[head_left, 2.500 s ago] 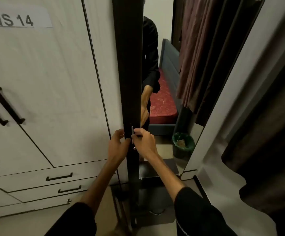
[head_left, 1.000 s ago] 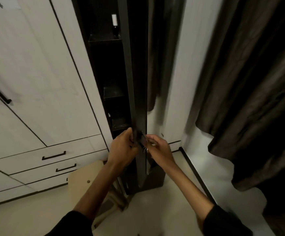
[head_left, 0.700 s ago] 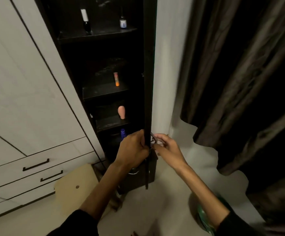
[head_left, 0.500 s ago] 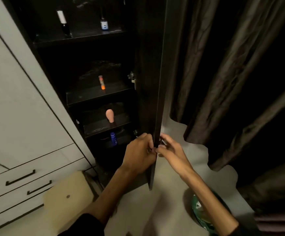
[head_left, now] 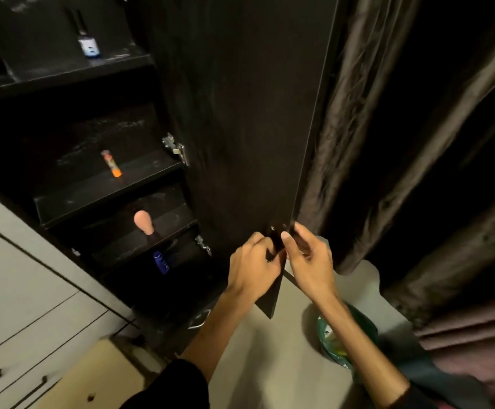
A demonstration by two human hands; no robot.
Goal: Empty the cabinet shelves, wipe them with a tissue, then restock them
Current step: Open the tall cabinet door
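Cabinet door open, gripped at its edge by left hand and right hand. Shelves at 9 o'clock still stocked; emptying, wiping, restocking all remain.

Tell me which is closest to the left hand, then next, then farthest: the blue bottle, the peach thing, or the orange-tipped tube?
From the left hand, head view:
1. Blue bottle, lowest shelf, left of the hand.
2. Peach round-topped item, one shelf higher.
3. Orange-tipped tube, the shelf above that, farthest.
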